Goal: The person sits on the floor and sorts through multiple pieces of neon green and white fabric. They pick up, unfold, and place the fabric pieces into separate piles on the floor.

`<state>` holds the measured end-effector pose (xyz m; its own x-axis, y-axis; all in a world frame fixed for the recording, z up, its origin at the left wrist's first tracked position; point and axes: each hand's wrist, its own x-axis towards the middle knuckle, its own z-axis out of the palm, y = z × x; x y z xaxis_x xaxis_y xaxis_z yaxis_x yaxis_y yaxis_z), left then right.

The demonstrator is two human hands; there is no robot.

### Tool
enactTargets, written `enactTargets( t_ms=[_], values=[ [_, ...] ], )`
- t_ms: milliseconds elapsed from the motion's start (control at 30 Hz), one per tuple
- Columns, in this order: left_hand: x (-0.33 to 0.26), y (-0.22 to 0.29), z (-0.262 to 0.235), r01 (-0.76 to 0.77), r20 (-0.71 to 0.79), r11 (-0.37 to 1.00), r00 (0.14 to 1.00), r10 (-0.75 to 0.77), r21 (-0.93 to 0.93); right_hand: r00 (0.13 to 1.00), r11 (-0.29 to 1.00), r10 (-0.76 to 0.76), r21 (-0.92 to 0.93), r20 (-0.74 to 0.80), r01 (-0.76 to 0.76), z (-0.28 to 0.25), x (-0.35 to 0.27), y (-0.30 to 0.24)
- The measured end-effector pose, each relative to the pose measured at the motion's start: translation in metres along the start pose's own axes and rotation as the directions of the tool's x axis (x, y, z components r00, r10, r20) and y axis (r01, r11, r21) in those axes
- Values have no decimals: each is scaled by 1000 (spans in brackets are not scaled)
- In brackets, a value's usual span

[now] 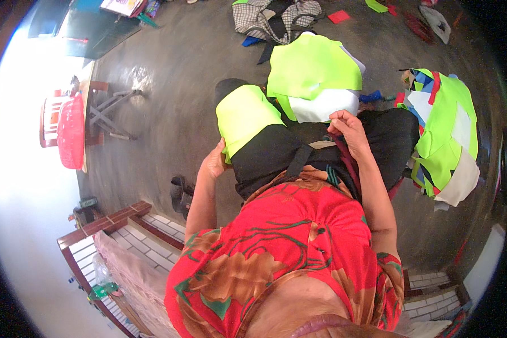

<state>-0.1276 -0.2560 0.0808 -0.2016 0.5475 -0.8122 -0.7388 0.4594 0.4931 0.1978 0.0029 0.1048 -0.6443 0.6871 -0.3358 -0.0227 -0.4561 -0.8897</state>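
A neon yellow-green cloth piece (249, 117) is draped over my left knee on black trousers. At its left edge, my left hand (214, 161) pinches the cloth between thumb and fingers. My right hand (350, 133) is raised over my right thigh with its fingers curled together; whatever they hold, if anything, is too small to make out. Just beyond it lies a stack of neon yellow-green cloth (315, 67) with a white piece (325, 106) showing beneath. A dark red strip (348, 163) runs down from below my right hand across my lap.
On the right stands a bulging heap of green, white and grey scraps (448, 129). Checked cloth (276, 19) and a red scrap (338, 17) lie on the floor ahead. To the left are a red plastic basin (71, 132), a folding stand (114, 115) and dark shoes (181, 194).
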Motion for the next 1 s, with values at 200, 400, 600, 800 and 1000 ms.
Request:
enactTargets(
  t_ms=[200,400,600,800,1000],
  values=[
    [7,-1,-5,-227,41,968,972,233,-103,998,998,55,-7,8,-55,-4,2,4],
    [-17,29,13,-325,-123,944,936,330,58,1000,1000,23,-14,3,-23,-5,1,6],
    [-54,83,61,-554,-81,818,818,569,155,1000,999,-14,42,7,14,-3,1,4],
    [-69,152,158,-664,96,676,733,674,319,999,998,-39,59,19,38,-4,0,3],
    [-65,198,285,-812,350,550,581,735,194,999,999,-22,36,-28,23,-5,1,4]
  ],
)
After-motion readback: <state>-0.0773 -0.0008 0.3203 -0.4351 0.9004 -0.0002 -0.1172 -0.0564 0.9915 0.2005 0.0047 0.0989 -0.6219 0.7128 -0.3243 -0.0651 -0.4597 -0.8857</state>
